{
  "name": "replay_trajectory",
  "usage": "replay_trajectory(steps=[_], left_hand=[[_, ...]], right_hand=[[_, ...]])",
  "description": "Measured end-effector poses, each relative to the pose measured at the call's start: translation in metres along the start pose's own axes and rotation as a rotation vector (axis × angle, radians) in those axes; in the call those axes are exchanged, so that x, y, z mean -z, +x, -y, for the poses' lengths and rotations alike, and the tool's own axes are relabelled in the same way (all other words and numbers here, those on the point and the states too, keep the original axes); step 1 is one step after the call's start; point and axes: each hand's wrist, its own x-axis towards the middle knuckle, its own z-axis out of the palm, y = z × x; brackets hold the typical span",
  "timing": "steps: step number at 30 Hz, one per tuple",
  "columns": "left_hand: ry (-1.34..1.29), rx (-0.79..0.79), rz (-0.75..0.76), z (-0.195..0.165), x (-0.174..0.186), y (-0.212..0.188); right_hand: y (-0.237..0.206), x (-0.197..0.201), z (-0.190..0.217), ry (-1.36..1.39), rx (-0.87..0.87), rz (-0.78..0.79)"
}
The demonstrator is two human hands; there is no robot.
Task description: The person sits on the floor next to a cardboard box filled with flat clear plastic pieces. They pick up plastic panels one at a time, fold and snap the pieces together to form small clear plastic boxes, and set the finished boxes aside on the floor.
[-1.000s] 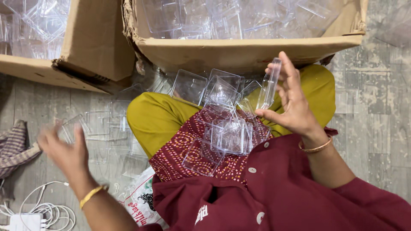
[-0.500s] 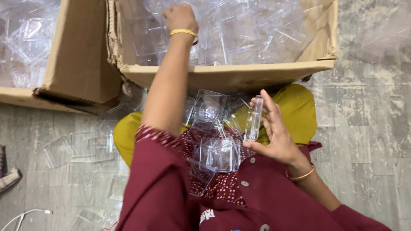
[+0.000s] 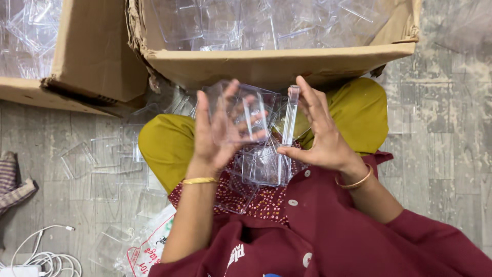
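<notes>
Your left hand (image 3: 221,134) grips a clear plastic box (image 3: 241,110) and your right hand (image 3: 319,138) pinches a clear lid (image 3: 290,114) just beside it, not yet joined, while loose pieces (image 3: 261,164) wait in your lap below.

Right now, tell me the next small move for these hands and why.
Probably bring the two pieces together. The left hand holds a clear plastic tray up over the lap, the right hand pinches a narrow clear piece upright just beside it, and a small gap separates them.
</notes>
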Motion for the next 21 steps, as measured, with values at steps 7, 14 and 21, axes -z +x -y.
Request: replay_trajectory(steps=[7,14,21], left_hand=[[0.058,0.201,0.061,0.038,0.010,0.019],[0.152,0.156,0.046,0.048,0.005,0.023],[0.204,0.153,0.019,0.047,-0.002,0.020]], right_hand=[[-0.001,0.004,0.017,-0.130,0.006,0.083],[-0.001,-0.001,0.014,-0.209,-0.016,0.046],[0.000,0.001,0.012,-0.257,-0.022,0.073]])
